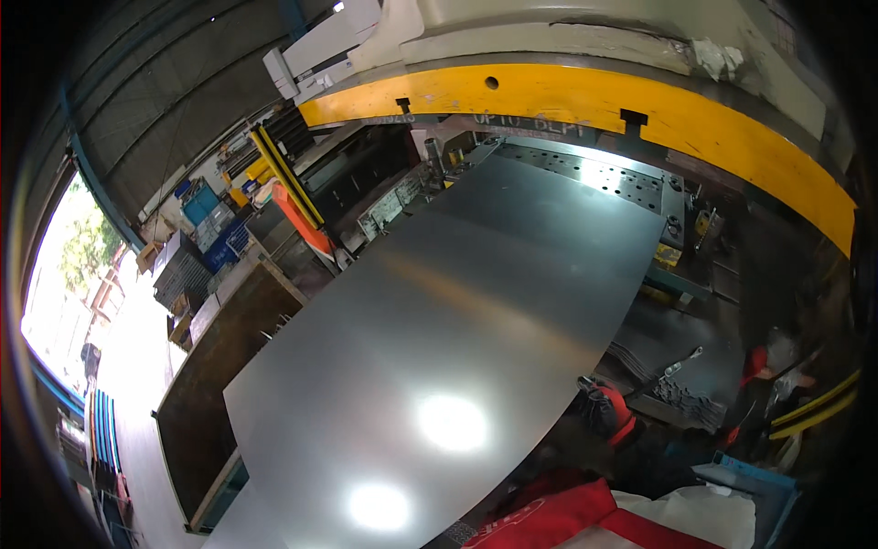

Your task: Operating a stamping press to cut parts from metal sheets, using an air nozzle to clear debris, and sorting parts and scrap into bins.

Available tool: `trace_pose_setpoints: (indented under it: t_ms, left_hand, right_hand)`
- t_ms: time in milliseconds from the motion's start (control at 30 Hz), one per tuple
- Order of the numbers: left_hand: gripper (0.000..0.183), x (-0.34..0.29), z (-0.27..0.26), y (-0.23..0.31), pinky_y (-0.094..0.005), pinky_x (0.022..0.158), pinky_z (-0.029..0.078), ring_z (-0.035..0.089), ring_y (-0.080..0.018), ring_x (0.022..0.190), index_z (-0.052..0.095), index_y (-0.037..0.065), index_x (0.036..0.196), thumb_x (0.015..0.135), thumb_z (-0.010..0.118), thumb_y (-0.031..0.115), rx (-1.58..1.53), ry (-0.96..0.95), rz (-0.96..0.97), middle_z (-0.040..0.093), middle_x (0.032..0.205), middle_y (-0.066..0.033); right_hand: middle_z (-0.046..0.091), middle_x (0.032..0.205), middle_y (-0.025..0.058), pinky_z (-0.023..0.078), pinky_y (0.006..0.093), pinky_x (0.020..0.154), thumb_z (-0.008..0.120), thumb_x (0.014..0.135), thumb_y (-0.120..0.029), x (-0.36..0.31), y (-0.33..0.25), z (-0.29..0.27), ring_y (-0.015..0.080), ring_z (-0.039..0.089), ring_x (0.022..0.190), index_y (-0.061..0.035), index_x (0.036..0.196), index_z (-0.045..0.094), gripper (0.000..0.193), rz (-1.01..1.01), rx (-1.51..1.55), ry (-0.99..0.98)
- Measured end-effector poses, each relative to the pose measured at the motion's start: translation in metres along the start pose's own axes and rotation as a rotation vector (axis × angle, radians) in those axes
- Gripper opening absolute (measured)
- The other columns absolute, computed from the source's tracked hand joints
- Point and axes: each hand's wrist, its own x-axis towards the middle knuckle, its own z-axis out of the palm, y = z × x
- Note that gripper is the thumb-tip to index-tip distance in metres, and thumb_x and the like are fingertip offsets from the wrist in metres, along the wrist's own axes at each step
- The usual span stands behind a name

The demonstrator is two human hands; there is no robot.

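Fingers (588,388) of gloved right hand (608,414) at right edge of grey metal sheet (412,339); impossible to tell whether clasping or loose. Sheet spread leftward and ahead of them, far end at perforated plate (611,181), below yellow beam (567,90).

**Markings: two on the press, one on cloth**

Main one: pale, hand-drawn-looking capitals (530,124) on the dark strip (448,123) right below the yellow beam (549,90). Sits far side, about mid-beam, above the far end of the metal sheet (439,320). Large strokes, two groups with a dash-like mark between.

Second: shorter pale group (395,119) on the same strip, further left, near the left dark slot (402,105) in the beam. Smaller, partly blurred.

Third: pale lettering (506,531) on the red cloth (567,512), near side, right of centre. Runs at a slant, partly lost in folds; can't make it out.
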Motion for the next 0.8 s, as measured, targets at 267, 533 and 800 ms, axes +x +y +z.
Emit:
trace_pose_setpoints:
  t_ms: [267, 533, 800]
  left_hand:
    - [0.046, 0.025, -0.121, 0.03, -0.039, 0.089, 0.041, 0.046, -0.0344, 0.104, 0.028, -0.008, 0.123, 0.087, 0.046, 0.014, 0.018, 0.041, 0.227, 0.037, 0.123, -0.0194]
    - [0.043, -0.007, -0.054, 0.01, -0.0375, 0.087, 0.043, 0.048, -0.0335, 0.103, 0.035, -0.008, 0.117, 0.087, 0.047, 0.02, 0.204, 0.035, 0.23, 0.042, 0.119, -0.0195]
    - [0.042, -0.063, 0.042, -0.006, -0.0365, 0.085, 0.043, 0.049, -0.0325, 0.101, 0.036, -0.007, 0.115, 0.086, 0.047, 0.021, 0.286, 0.047, 0.188, 0.043, 0.117, -0.019]
  right_hand:
    - [0.055, 0.073, 0.0087, 0.042, 0.0274, 0.068, 0.046, 0.078, -0.007, 0.004, 0.002, 0.047, 0.0172, 0.054, 0.072, 0.0039, 0.083, 0.057, 0.016, -1.261, -1.498, 0.067]
    - [0.053, 0.066, 0.0003, 0.041, 0.0224, 0.053, 0.045, 0.084, -0.014, 0.015, -0.069, 0.046, 0.0102, 0.051, 0.056, -0.0034, 0.075, 0.056, 0.018, -0.64, -0.722, 0.046]
    - [0.049, 0.062, -0.002, 0.04, 0.0239, 0.051, 0.049, 0.08, -0.012, 0.029, -0.139, 0.029, 0.0087, 0.047, 0.055, -0.006, 0.071, 0.054, 0.012, -0.756, -0.906, 0.127]
